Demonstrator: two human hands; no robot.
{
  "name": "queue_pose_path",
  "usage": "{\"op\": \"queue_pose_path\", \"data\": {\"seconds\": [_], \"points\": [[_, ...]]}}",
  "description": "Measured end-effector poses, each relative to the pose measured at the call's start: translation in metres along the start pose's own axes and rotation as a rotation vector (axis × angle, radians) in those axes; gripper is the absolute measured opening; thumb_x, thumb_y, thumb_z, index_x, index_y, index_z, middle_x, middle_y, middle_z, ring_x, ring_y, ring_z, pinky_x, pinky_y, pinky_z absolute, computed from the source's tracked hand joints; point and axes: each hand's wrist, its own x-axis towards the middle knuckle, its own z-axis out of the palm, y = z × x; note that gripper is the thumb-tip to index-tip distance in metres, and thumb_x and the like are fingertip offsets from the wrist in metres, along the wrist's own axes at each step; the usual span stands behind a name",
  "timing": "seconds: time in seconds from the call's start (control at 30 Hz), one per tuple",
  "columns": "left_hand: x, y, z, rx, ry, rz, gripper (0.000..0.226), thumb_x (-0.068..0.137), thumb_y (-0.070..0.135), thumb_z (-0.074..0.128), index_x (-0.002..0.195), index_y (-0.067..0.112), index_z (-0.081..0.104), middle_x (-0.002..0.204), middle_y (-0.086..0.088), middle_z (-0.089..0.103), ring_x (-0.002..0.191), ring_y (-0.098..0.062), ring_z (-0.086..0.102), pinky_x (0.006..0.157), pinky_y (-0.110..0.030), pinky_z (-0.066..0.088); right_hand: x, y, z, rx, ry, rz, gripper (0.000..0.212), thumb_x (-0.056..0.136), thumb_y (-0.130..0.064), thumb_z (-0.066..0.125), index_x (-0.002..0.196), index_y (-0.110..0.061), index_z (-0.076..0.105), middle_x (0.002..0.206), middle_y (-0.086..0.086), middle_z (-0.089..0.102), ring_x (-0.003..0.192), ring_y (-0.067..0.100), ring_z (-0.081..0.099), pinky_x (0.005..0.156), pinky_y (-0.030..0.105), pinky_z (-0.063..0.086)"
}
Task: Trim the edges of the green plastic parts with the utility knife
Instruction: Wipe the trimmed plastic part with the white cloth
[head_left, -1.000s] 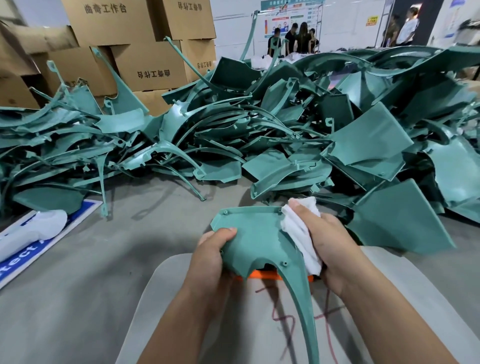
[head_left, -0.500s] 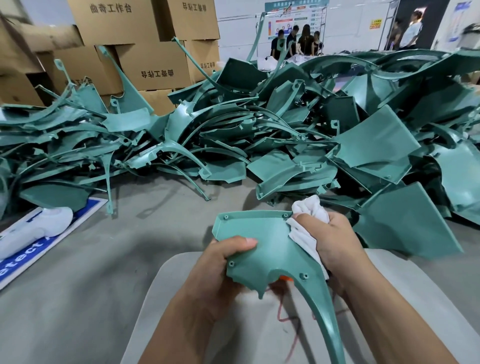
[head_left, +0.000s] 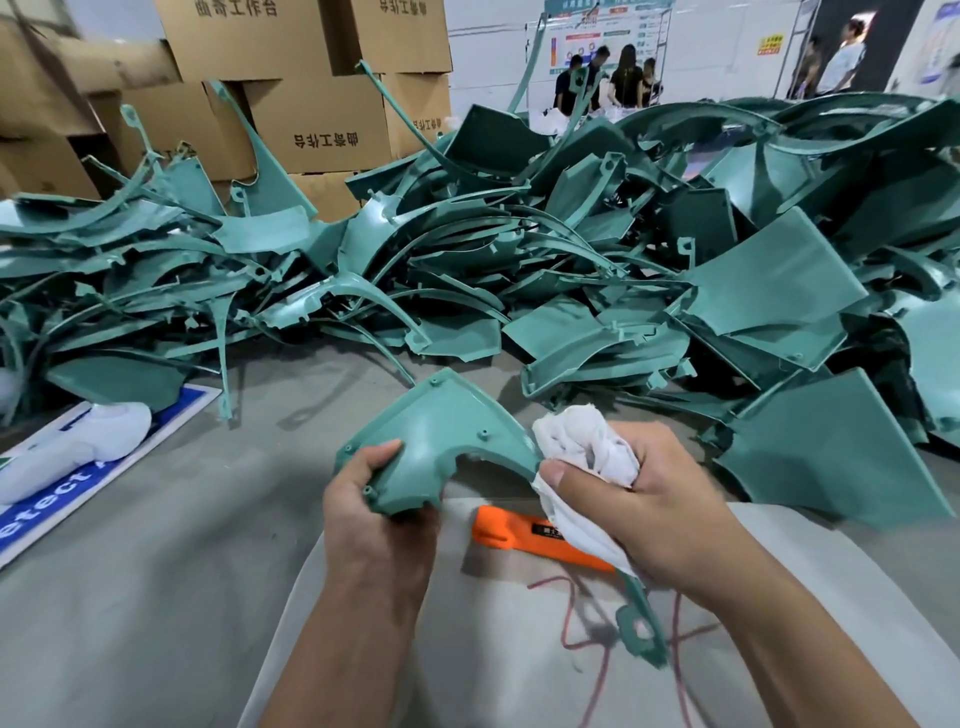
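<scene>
While my left hand (head_left: 375, 512) grips green part (head_left: 441, 441) by its lower left edge, thumb on top, my right hand (head_left: 631, 499) clutches white rag (head_left: 587, 441) against part's right arm. Part held above grey board (head_left: 415, 649). Orange knife (head_left: 524, 538) lies on board, untouched. Pile (head_left: 519, 249) of parts beyond.

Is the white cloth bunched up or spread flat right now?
Bunched up. The white cloth is crumpled in the right hand, pressed to the green part that the left hand holds.
</scene>
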Motion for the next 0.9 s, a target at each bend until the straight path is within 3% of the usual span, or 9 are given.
{"op": "queue_pose_path", "data": {"seconds": [0.13,0.27,0.4,0.47,0.57,0.67,0.77,0.83,0.9], "points": [[0.004,0.016,-0.004,-0.096,0.094,0.060,0.018,0.094,0.003,0.048,0.082,0.008,0.060,0.070,-0.006,0.068,0.056,-0.020,0.065,0.046,-0.020,0.054,-0.002,0.003,-0.005,-0.031,-0.020,-0.008,0.040,0.099,0.000,0.067,0.071,0.007,0.039,0.056,0.006,0.043,0.051,0.012,0.039,0.050,0.019,0.037],[0.007,0.027,-0.006,-0.177,0.151,0.116,0.019,0.095,0.005,0.048,0.083,0.009,0.061,0.062,-0.004,0.069,0.050,-0.017,0.067,0.050,-0.021,0.056,-0.002,0.004,-0.011,0.009,-0.043,0.047,0.031,0.101,-0.005,0.066,0.079,0.012,0.052,0.056,0.012,0.054,0.047,0.010,0.045,0.047,0.016,0.039],[0.009,0.027,-0.010,-0.235,0.200,0.139,0.020,0.096,0.006,0.047,0.082,0.011,0.060,0.067,-0.003,0.068,0.053,-0.016,0.067,0.055,-0.021,0.058,0.000,0.009,-0.010,0.008,0.061,0.029,0.026,0.098,-0.010,0.072,0.076,-0.005,0.060,0.062,-0.001,0.059,0.053,0.010,0.051,0.049,0.020,0.043],[0.012,0.033,-0.013,-0.272,0.217,0.164,0.018,0.097,0.008,0.047,0.088,0.011,0.062,0.074,-0.003,0.070,0.057,-0.016,0.069,0.058,-0.020,0.059,0.000,0.010,-0.012,-0.010,0.101,0.052,0.025,0.095,-0.023,0.074,0.075,-0.013,0.063,0.064,-0.002,0.062,0.056,0.009,0.055,0.053,0.021,0.045],[0.014,0.036,-0.014,-0.332,0.212,0.159,0.024,0.098,0.011,0.048,0.114,0.013,0.066,0.103,-0.004,0.071,0.075,-0.019,0.071,0.059,-0.022,0.059,0.000,0.011,-0.018,-0.008,0.167,0.120,0.022,0.089,-0.037,0.072,0.073,-0.022,0.067,0.064,-0.007,0.064,0.056,0.006,0.058,0.053,0.018,0.045],[0.010,0.024,-0.008,-0.341,0.100,0.088,0.038,0.100,0.012,0.050,0.136,0.005,0.061,0.125,-0.010,0.068,0.089,-0.021,0.070,0.059,-0.023,0.061,0.002,0.012,-0.006,0.199,0.338,0.195,0.028,0.088,-0.056,0.073,0.086,-0.028,0.077,0.079,-0.004,0.077,0.068,0.006,0.070,0.056,0.016,0.052],[0.005,0.005,0.005,-0.341,0.001,-0.004,0.043,0.099,0.014,0.055,0.140,0.000,0.058,0.135,-0.014,0.066,0.115,-0.023,0.068,0.072,-0.026,0.063,0.006,0.016,0.015,0.549,0.337,0.305,0.044,0.080,-0.057,0.067,0.106,-0.022,0.077,0.105,0.009,0.080,0.087,0.015,0.074,0.076,0.036,0.064],[-0.001,-0.010,0.007,-0.293,-0.063,-0.085,0.053,0.089,0.017,0.064,0.139,0.000,0.059,0.130,-0.016,0.069,0.118,-0.024,0.068,0.079,-0.030,0.063,0.004,0.012,0.031,0.676,0.255,0.315,0.043,0.076,-0.051,0.073,0.109,-0.022,0.075,0.097,0.008,0.079,0.078,0.018,0.075,0.067,0.043,0.063],[-0.010,-0.026,0.006,-0.134,-0.167,-0.257,0.056,0.085,0.025,0.067,0.135,-0.001,0.063,0.127,-0.018,0.070,0.118,-0.031,0.068,0.099,-0.041,0.057,0.004,0.011,0.041,0.723,0.245,0.261,0.042,0.073,-0.040,0.078,0.109,-0.018,0.071,0.092,0.009,0.078,0.072,0.019,0.076,0.056,0.033,0.060]]}}
